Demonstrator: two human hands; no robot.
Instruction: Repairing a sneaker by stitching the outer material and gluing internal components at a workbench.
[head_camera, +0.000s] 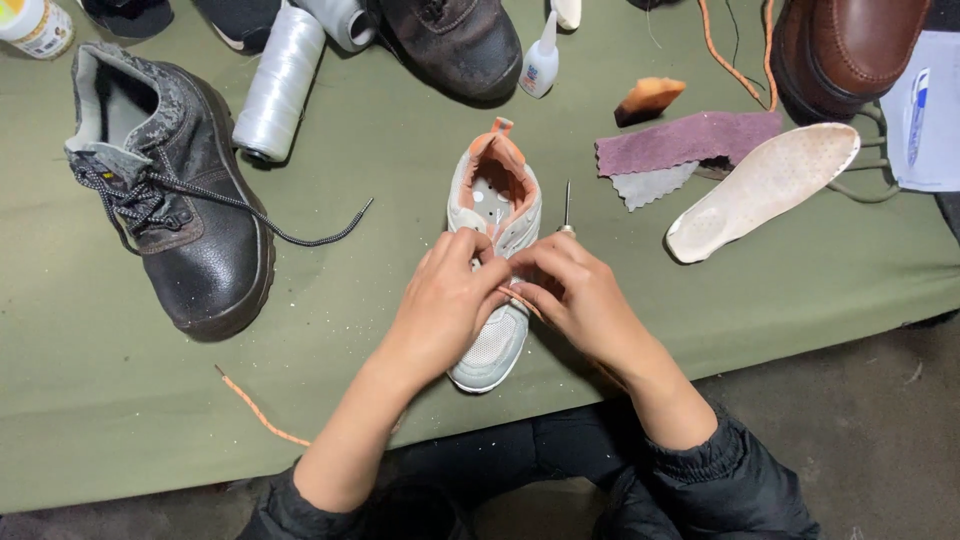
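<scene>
Fingers (478, 262) of both hands bunched tight over the middle of a small grey-and-white sneaker (495, 250), pinching an orange lace (524, 303) between them. Left hand (445, 300) curled around the sneaker's left side; right hand (572, 290) closed on the lace and on a thin awl (567, 206) poking upward past the knuckles. Sneaker at frame centre on the green cloth (380, 150), toe pointing down, near the cloth's lower edge. Open cloth left and right of the hands. Farther out: black boot (175, 200) at left with a loose lace, white thread spool (280, 85) above, glue bottle (541, 60) at top centre, purple cloth scrap (685, 140) and pale insole (765, 190) at right, brown shoe (850, 45) at upper right. Stray orange cord (260, 410) at lower left.
</scene>
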